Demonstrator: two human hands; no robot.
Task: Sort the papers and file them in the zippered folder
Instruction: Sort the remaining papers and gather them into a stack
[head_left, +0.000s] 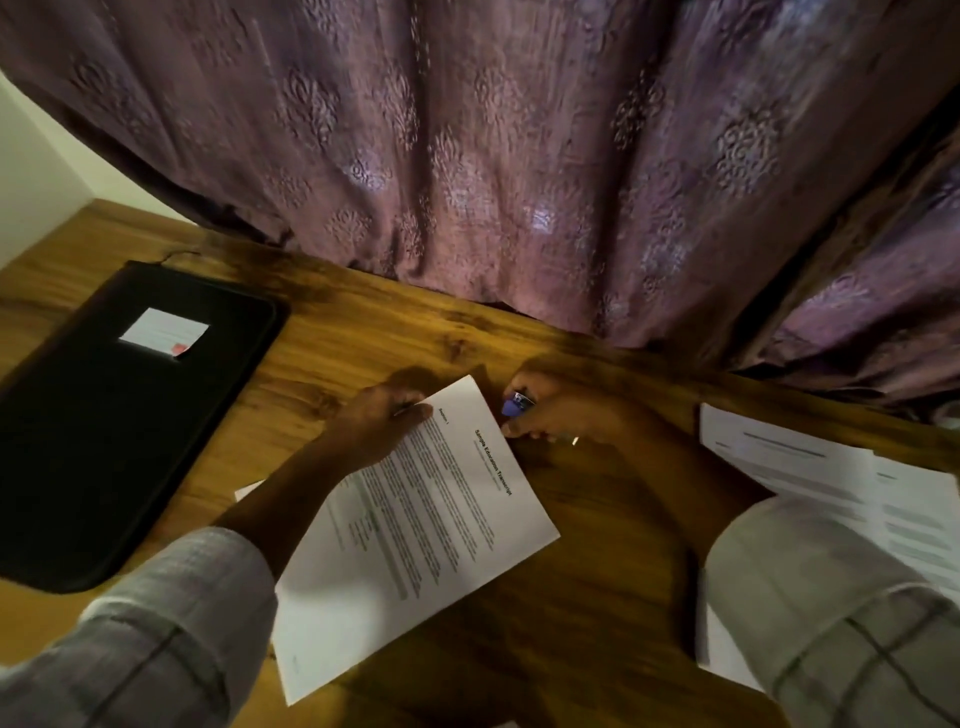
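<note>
**Printed sheet (426, 519) held at centre frame, zippered folder (104, 441) lying at left**

Printed sheet headed "Sample Education Transcript" lies slanted on the wooden table (597, 571), running from the middle of the frame down toward the lower left. The left hand (382, 421) is at its upper left corner, fingers curled down over the sheet's edge and gripping it. The right hand (550, 415) is just beside the sheet's upper right edge. Its fingers are curled round a small blue and silver object (514, 404), too blurred to identify, and its thumb touches the paper's edge. A ring (575, 441) shows on one finger of that hand.

The black zippered folder lies flat at the left of the frame, well apart from the sheet, with a white label (163, 331) on its cover. A corner of a second sheet (244, 488) peeks out from under the left forearm.

More printed papers (831, 478) lie spread at the right edge of the frame, partly covered by the right sleeve (805, 597), which is pale and checked like the left sleeve (156, 623). A purple patterned curtain (519, 156) fills the upper part of the frame and hangs down to the table's far edge.
</note>
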